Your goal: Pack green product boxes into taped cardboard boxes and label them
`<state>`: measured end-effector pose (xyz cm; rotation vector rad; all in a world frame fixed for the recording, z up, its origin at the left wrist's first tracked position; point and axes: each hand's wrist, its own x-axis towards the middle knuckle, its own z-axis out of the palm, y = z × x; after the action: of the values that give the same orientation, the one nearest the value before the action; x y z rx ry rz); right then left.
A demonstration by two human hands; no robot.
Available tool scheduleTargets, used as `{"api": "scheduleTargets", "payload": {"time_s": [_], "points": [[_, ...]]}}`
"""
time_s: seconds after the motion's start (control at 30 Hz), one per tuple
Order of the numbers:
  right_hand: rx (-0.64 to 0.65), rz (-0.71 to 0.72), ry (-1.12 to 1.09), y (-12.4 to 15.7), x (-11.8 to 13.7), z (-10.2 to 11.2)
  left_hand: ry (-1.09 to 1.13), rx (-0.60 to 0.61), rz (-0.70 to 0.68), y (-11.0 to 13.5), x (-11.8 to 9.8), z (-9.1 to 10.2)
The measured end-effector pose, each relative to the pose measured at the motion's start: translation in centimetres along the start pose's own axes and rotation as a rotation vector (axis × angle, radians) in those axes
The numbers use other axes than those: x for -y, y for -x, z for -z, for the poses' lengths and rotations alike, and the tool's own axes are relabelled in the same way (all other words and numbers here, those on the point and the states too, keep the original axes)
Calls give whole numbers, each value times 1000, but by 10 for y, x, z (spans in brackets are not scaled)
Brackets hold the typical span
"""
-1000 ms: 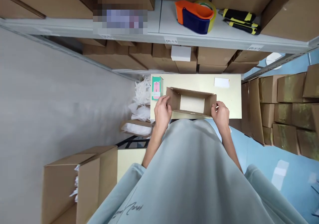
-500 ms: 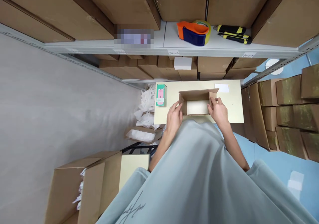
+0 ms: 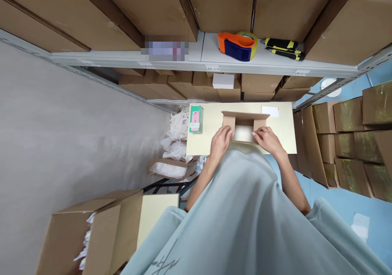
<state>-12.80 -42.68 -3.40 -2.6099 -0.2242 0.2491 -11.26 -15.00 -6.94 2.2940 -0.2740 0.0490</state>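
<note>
A small brown cardboard box (image 3: 244,120) stands on the pale yellow table close to my body, its top side open. Its far flap stands up and the two short end flaps lean inward over the opening; a pale surface shows inside. My left hand (image 3: 221,142) grips the box at its left end flap, fingers bent over the edge. At the right end, my right hand (image 3: 268,139) pinches the other end flap near its front corner. To the left of the box lies a green carton with a pink picture (image 3: 195,120). A white card (image 3: 270,111) lies behind the right end.
Above the table, a grey shelf (image 3: 122,60) bears large cartons, an orange and blue tape dispenser (image 3: 238,46) and black-yellow cutters (image 3: 283,48). White packing scraps (image 3: 176,130) lie left of the table. Stacked taped cartons (image 3: 349,132) stand right; an open carton (image 3: 101,230) stands lower left.
Both end flaps of the box have tipped inward, narrowing the opening. My hands have moved with them, the left one slightly rightward. The whole view has shifted a little.
</note>
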Motion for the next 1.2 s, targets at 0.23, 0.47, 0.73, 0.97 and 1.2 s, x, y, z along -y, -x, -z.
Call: {"api": "scheduleTargets", "payload": {"time_s": [0.23,0.47,0.73,0.97,1.2], "points": [[-537,-170,-103,1,-12,-26,-17,-142,87,-21,15,-16],[-486,-138,-79,-21,-28,-51,-136,-21,-29,-45,42,-23],[-330,-179,-202,-32,-53,-59,6,36,5,-57,46,-24],[-144,-121,-262,-40,-59,-97,-18,8,248,-15,74,-37],[-204,-100,-252,-42,-48,-127,207,29,369,6,98,-62]]}}
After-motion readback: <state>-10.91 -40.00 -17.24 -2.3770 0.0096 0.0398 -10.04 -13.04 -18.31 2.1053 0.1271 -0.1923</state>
